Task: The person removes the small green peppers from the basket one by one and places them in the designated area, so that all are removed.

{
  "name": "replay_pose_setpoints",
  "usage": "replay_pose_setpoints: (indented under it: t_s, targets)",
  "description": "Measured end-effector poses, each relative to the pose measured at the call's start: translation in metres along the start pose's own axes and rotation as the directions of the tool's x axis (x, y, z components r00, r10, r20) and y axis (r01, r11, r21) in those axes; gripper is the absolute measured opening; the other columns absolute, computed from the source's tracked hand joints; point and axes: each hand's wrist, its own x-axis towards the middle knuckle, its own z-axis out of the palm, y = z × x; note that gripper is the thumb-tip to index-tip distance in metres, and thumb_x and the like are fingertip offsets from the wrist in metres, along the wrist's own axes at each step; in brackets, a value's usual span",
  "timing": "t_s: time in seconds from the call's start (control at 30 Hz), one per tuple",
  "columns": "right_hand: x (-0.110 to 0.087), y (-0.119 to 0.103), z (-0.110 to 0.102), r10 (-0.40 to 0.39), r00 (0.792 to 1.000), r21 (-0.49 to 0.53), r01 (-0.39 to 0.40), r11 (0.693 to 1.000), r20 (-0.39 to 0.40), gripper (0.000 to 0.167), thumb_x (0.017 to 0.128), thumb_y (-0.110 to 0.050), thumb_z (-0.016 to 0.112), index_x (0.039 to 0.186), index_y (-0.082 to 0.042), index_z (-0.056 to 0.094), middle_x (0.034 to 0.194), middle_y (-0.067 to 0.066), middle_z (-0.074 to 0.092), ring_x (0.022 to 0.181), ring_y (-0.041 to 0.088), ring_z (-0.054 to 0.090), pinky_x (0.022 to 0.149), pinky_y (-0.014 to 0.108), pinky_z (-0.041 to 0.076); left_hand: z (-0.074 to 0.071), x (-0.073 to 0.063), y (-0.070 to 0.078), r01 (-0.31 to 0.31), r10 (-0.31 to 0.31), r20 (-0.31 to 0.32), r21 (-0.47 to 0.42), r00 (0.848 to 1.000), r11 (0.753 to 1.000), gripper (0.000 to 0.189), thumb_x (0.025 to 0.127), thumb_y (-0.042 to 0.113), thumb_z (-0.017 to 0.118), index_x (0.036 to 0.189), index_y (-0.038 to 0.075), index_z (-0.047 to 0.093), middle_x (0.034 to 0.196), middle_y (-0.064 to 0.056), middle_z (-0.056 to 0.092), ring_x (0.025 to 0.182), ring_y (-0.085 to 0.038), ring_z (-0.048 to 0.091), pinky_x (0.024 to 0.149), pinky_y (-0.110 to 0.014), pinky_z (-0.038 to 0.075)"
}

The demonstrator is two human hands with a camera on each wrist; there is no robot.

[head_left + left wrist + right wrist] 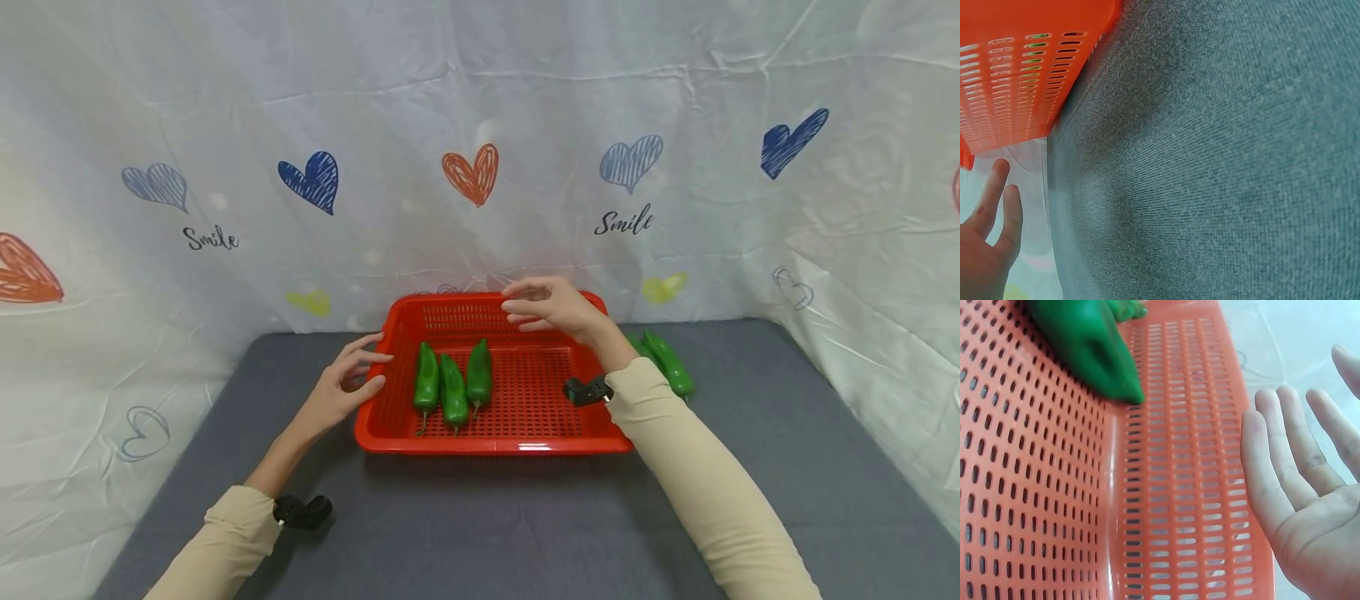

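Red basket within reach, our right grip hangs empty, fingers apart, near its far rim, right of centre; our left grip, also empty with fingers apart, is just beside the left rim, though touching or not we cannot tell. Three green peppers lie inside the basket's left half, stems toward us, while other peppers rest on the counter to its right, partly behind our sleeve. Good handling, we judge, means pinching a pepper round its middle, clear of the stem, the left fingers steadying the basket.

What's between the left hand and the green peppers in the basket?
The basket's side wall lies between the left hand and those peppers, in the head view.
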Motion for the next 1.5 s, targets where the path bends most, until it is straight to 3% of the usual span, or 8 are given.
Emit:
replay_pose_setpoints:
  t_s: [0.23,0.5,0.73,0.87,0.97,1.03,1.23,1.5]
  targets:
    - [0.003,0.001,0.005,0.003,1.0,0.001,-0.003,1.0,0.014,0.046,0.099,-0.011,0.069,0.138,0.009,0.056,0.131,0.02,0.062,0.119,0.05,0.056,0.094,0.051,0.051,0.0,0.0,0.001,-0.009,0.009,-0.006,0.0,1.0,1.0,0.035,0.096,-0.01,0.061,0.131,-0.006,0.06,0.157,-0.02,0.031,0.116,-0.046,0.058,0.091,-0.026,0.051]
    - [0.008,0.001,0.015,0.024,0.999,0.008,-0.024,1.0,0.028,0.046,0.098,-0.011,0.07,0.137,0.009,0.056,0.131,0.019,0.061,0.118,0.05,0.056,0.094,0.053,0.05,0.001,0.0,0.003,0.008,-0.008,-0.006,0.005,1.0,1.0,0.036,0.097,-0.009,0.061,0.132,-0.006,0.06,0.158,-0.018,0.031,0.116,-0.045,0.059,0.09,-0.026,0.052]
    - [0.013,0.005,0.022,0.051,0.998,-0.006,-0.051,0.999,0.036,0.044,0.098,-0.011,0.07,0.137,0.008,0.057,0.158,0.013,0.036,0.117,0.043,0.061,0.096,0.055,0.048,0.002,0.0,0.003,0.004,-0.004,-0.007,0.011,1.0,1.0,0.036,0.097,-0.007,0.061,0.133,-0.004,0.061,0.158,-0.017,0.031,0.116,-0.042,0.06,0.09,-0.027,0.052]
    - [0.017,0.008,0.026,0.056,0.997,-0.024,-0.054,0.998,0.055,0.046,0.098,-0.012,0.071,0.136,0.008,0.058,0.143,0.02,0.053,0.118,0.046,0.059,0.096,0.054,0.049,0.002,0.0,0.001,-0.003,0.003,-0.01,0.011,1.0,1.0,0.036,0.097,-0.008,0.061,0.133,-0.004,0.061,0.158,-0.018,0.031,0.115,-0.041,0.06,0.089,-0.027,0.052]
    - [0.019,0.013,0.029,0.073,0.994,-0.039,-0.07,0.997,0.077,0.047,0.097,-0.014,0.072,0.137,0.007,0.058,0.128,0.02,0.064,0.12,0.048,0.057,0.098,0.055,0.047,0.001,-0.001,0.0,-0.004,0.004,-0.012,0.014,1.0,1.0,0.035,0.097,-0.008,0.061,0.132,-0.004,0.061,0.158,-0.018,0.031,0.114,-0.041,0.06,0.089,-0.026,0.052]
    - [0.021,0.016,0.031,0.088,0.992,-0.042,-0.085,0.996,0.089,0.048,0.097,-0.014,0.073,0.138,0.006,0.058,0.126,0.018,0.066,0.121,0.047,0.056,0.1,0.056,0.045,0.001,-0.001,-0.001,0.0,0.001,-0.013,0.015,1.0,1.0,0.035,0.097,-0.008,0.061,0.132,-0.004,0.061,0.158,-0.018,0.031,0.114,-0.04,0.061,0.09,-0.026,0.052]
    - [0.025,0.026,0.032,0.119,0.986,-0.068,-0.112,0.991,0.119,0.052,0.095,-0.017,0.076,0.139,0.004,0.058,0.127,0.014,0.066,0.122,0.041,0.057,0.101,0.055,0.044,0.001,-0.001,0.002,-0.001,0.001,-0.013,0.016,1.0,1.0,0.035,0.098,-0.007,0.061,0.132,-0.005,0.06,0.158,-0.018,0.031,0.114,-0.041,0.06,0.09,-0.026,0.052]
    - [0.027,0.04,0.029,0.114,0.984,-0.145,-0.093,0.985,0.139,0.052,0.095,-0.017,0.076,0.141,0.0,0.058,0.138,0.015,0.059,0.123,0.026,0.058,0.098,0.049,0.049,0.001,-0.001,0.001,0.006,-0.005,-0.012,0.019,1.0,1.0,0.035,0.098,-0.006,0.062,0.132,-0.004,0.061,0.158,-0.017,0.032,0.115,-0.039,0.061,0.09,-0.027,0.052]
